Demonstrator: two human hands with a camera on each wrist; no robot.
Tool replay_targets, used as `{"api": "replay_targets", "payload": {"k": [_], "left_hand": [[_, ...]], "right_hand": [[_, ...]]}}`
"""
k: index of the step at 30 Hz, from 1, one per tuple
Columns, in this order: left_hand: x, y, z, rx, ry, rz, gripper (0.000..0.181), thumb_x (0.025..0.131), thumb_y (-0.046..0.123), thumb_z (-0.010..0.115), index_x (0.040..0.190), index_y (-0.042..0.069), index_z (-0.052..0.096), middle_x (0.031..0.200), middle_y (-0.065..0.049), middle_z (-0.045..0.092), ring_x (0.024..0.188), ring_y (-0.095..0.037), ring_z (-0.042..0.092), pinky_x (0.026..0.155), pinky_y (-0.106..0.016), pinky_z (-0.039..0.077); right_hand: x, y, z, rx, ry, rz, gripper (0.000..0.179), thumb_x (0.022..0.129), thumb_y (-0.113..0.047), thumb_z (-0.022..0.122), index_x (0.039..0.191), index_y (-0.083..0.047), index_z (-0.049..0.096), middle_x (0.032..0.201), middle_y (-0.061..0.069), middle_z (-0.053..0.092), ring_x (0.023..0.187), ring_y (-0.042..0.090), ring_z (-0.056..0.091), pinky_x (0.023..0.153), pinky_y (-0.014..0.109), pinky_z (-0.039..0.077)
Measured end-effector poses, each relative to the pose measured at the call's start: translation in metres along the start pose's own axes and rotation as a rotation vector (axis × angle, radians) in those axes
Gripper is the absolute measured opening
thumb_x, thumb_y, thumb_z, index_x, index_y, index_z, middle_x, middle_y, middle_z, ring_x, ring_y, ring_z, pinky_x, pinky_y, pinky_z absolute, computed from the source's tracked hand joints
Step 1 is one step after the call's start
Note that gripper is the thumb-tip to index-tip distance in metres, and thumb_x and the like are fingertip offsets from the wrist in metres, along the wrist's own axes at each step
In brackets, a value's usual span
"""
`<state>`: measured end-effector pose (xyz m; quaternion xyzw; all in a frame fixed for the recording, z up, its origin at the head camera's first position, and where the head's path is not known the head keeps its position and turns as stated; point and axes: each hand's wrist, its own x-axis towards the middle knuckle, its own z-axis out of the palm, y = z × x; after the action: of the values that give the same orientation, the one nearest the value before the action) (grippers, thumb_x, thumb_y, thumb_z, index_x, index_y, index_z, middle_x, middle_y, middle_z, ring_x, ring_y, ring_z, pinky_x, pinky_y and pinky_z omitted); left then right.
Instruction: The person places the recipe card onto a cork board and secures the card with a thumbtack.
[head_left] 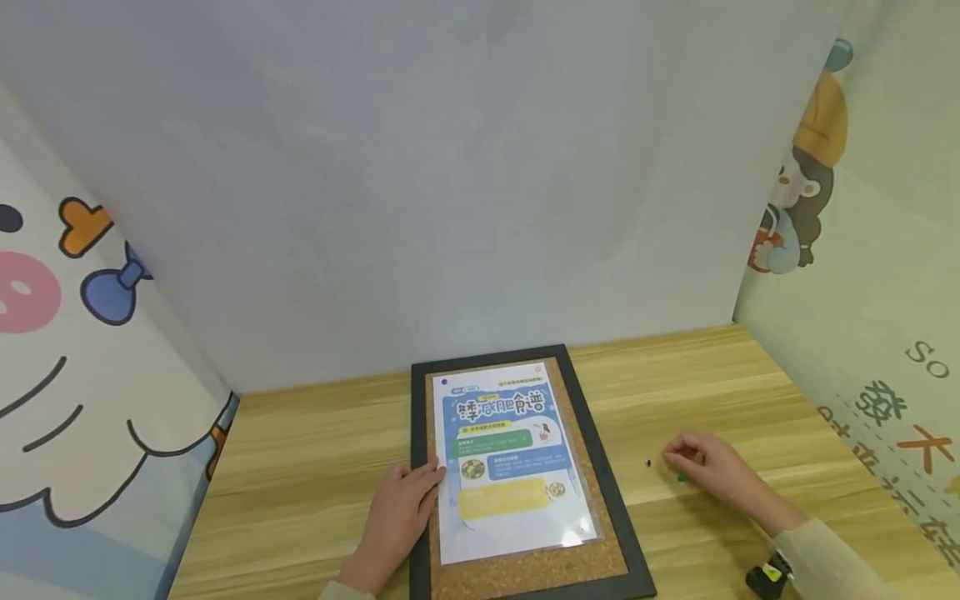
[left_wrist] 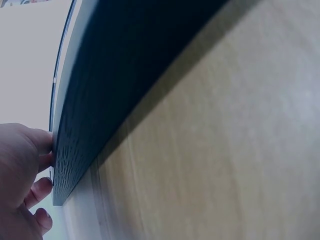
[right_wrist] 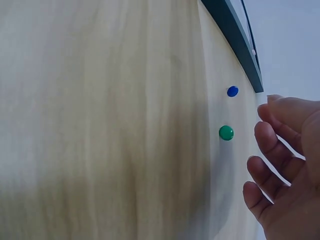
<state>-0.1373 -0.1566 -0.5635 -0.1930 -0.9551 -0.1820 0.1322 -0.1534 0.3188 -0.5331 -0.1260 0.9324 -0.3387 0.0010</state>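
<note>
A poster (head_left: 517, 467) with printed Chinese text, seemingly in a clear glossy cover, lies on a dark-framed cork board (head_left: 525, 575). A small purple pushpin (head_left: 444, 382) shows at its top left corner, and a pinkish one (head_left: 537, 369) at its top right. My left hand (head_left: 401, 508) rests across the board's left frame, fingertips at the poster's edge. Right of the board, my right hand (head_left: 705, 467) hovers low over the table, fingers loosely bent; nothing shows between them. Near those fingers lie a green pushpin (right_wrist: 226, 133) and a blue pushpin (right_wrist: 232, 91).
The wood-grain table (head_left: 300, 467) meets a pale grey backdrop (head_left: 450, 183). Cartoon-printed panels stand at left (head_left: 67, 333) and right (head_left: 862, 333). A small black device (head_left: 767, 577) is beside the right sleeve.
</note>
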Motion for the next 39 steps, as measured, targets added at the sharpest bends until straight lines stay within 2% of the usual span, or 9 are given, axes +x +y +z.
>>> {"api": "replay_targets", "payload": {"k": [11, 23, 39], "left_hand": [[0.0, 0.001, -0.001, 0.001, 0.017, 0.013, 0.026, 0.087, 0.021, 0.067, 0.112, 0.016, 0.071, 0.122, -0.002, 0.063, 0.074, -0.013, 0.035, 0.066, -0.027, 0.03], [-0.001, 0.002, -0.003, 0.003, 0.025, 0.021, 0.026, 0.086, 0.019, 0.068, 0.111, 0.015, 0.071, 0.121, -0.004, 0.063, 0.074, -0.013, 0.037, 0.065, -0.027, 0.031], [0.0, 0.004, -0.003, 0.005, -0.029, -0.009, 0.027, 0.088, 0.021, 0.066, 0.114, 0.016, 0.07, 0.125, -0.001, 0.061, 0.072, -0.013, 0.033, 0.065, -0.026, 0.029]], "right_hand": [[-0.009, 0.004, -0.005, -0.069, -0.016, 0.053, 0.007, 0.088, -0.024, 0.066, 0.09, -0.018, 0.069, 0.089, -0.009, 0.063, 0.081, 0.003, 0.054, 0.072, 0.026, 0.046], [-0.014, 0.009, -0.005, -0.066, -0.021, 0.056, 0.004, 0.086, -0.02, 0.068, 0.089, -0.017, 0.07, 0.086, -0.01, 0.064, 0.078, 0.002, 0.053, 0.069, 0.026, 0.045], [-0.016, 0.012, -0.004, -0.078, 0.008, 0.032, 0.005, 0.086, -0.022, 0.068, 0.087, -0.018, 0.069, 0.083, -0.012, 0.062, 0.075, 0.0, 0.051, 0.067, 0.026, 0.044]]}}
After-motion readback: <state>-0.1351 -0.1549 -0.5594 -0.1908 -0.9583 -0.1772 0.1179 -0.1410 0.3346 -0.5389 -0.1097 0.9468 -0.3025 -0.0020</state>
